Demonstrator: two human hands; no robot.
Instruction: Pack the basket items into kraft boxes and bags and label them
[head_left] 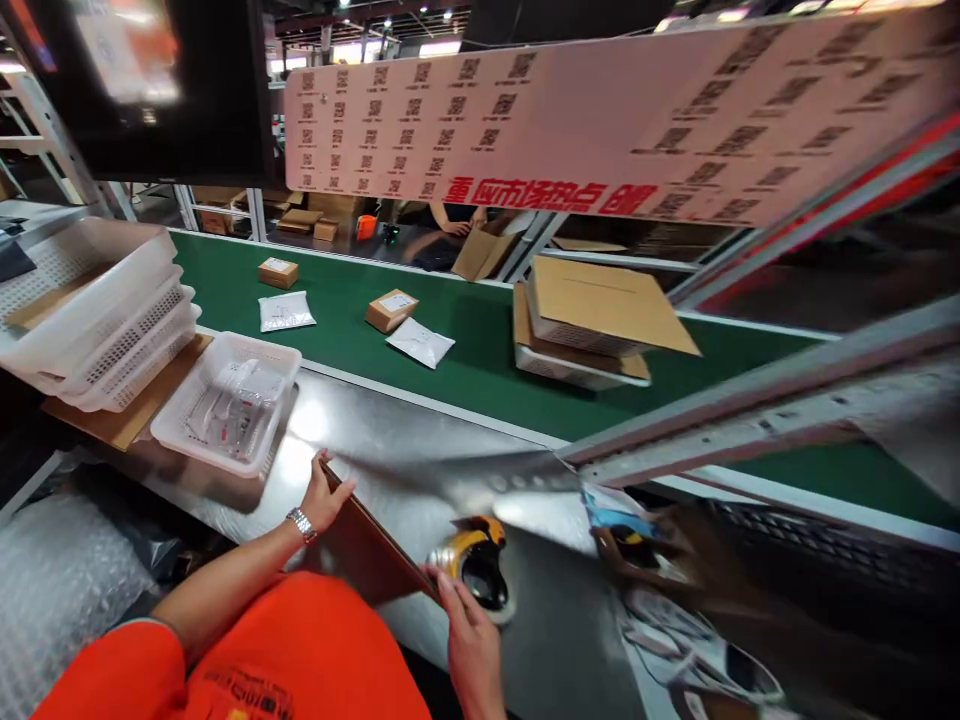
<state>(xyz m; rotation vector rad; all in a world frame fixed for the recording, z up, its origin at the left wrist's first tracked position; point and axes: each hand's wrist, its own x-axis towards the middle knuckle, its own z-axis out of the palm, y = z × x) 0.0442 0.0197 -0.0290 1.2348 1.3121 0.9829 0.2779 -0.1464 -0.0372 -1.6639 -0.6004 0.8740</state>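
Note:
My left hand (324,497) grips the far corner of a flat brown cardboard sheet (360,550) that I hold edge-on over the steel worktop (375,430). A metal watch sits on that wrist. My right hand (469,640) holds the sheet's near edge, fingers closed on it. Just beyond my right fingers lies a yellow and black handheld scanner (480,565) on the worktop.
A green conveyor belt (480,350) carries two small brown boxes (391,309), white mailer bags (420,342) and stacked white baskets with cardboard (592,320). White plastic baskets (229,405) stand at left. Another person's hands (457,222) work across the belt. A slanted metal rail (750,410) crosses at right.

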